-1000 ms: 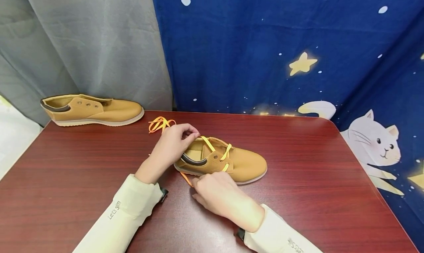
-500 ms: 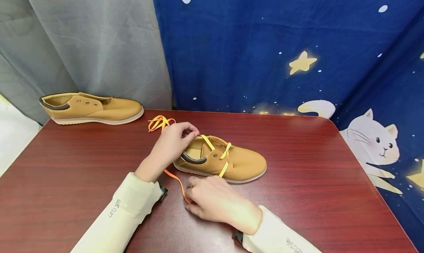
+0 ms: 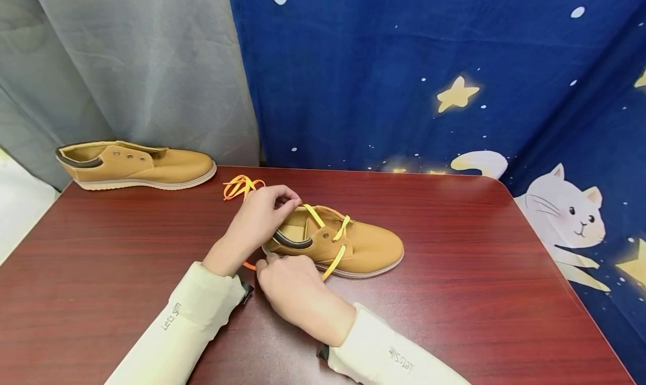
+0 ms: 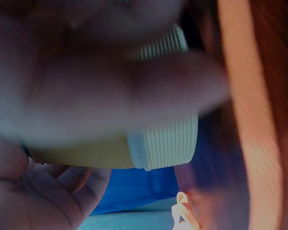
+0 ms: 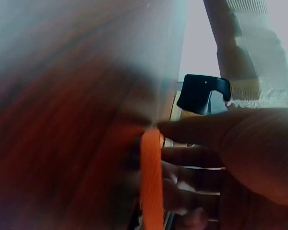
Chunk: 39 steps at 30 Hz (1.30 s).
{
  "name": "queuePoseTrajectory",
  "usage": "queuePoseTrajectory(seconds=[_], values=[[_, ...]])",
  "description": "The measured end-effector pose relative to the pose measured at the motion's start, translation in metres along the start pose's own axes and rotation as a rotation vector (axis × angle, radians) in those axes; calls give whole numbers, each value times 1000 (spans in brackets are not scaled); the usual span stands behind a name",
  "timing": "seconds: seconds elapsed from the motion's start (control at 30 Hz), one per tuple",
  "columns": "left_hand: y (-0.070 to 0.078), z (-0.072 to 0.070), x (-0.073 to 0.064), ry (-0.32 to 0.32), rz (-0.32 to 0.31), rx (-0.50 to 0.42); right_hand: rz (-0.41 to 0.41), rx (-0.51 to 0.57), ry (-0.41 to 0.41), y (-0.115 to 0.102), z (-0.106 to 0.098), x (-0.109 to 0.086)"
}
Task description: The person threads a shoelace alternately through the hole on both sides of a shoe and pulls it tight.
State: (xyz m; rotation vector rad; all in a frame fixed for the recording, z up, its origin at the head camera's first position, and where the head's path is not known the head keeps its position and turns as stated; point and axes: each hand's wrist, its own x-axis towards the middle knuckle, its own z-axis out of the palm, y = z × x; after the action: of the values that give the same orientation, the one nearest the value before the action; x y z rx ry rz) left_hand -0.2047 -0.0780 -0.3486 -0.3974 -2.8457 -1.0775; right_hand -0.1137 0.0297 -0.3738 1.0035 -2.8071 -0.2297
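Tan laced shoe [image 3: 377, 245] sits just beyond the right hand [image 3: 290, 284], whose thumb and finger pinch an orange lace [image 5: 152, 179]; the left hand [image 3: 259, 214] pinches the shoe's far side. Lace should be light and limp, best gripped near its tip. Under both hands, glossy red-brown table [image 3: 469, 295]; beyond, blue curtain [image 3: 348, 65].

We see a table [image 3: 464, 273], with a second shoe [image 3: 146, 169] at its far left corner, toe to the right. Beyond, we have a grey curtain [image 3: 151, 54] on the left and, right of it, a blue curtain [image 3: 353, 65] printed with stars [image 3: 457, 94] and a cat [image 3: 565, 211].
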Motion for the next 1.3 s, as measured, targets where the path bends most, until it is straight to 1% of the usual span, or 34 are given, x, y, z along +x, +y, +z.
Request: queuePoseTrajectory(seconds=[0.1,0.3,0.5,0.57,0.67,0.8,0.9,1.0,1.1,1.2,1.27,1.3], values=[[0,1,1,2,3,1,-8,-6,-14,-2,0,2],[0,1,0,0,8,-2,-6,20,-30,-6,2,7],[-2,0,-1,3,17,-9,-43,21,-33,-11,4,15],[-2,-1,-1,4,21,-6,-52,28,-50,-10,3,14],[-2,-2,-1,4,30,-4,-52,85,-90,-5,0,12],[-2,-1,0,2,40,-6,-62,217,-136,8,-5,9],[-2,-1,-1,6,43,-12,-88,349,-176,19,-11,7],[-2,-1,-1,7,39,-17,-128,498,-188,32,-18,4],[-2,0,0,3,35,-20,-209,656,-147,48,-23,0],[-2,0,0,2,44,-19,-294,790,-79,67,-26,-5],[-2,-1,1,1,45,-18,-326,887,-62,80,-28,-8],[-2,-2,1,-1,44,-18,-327,933,-58,86,-28,-10]])
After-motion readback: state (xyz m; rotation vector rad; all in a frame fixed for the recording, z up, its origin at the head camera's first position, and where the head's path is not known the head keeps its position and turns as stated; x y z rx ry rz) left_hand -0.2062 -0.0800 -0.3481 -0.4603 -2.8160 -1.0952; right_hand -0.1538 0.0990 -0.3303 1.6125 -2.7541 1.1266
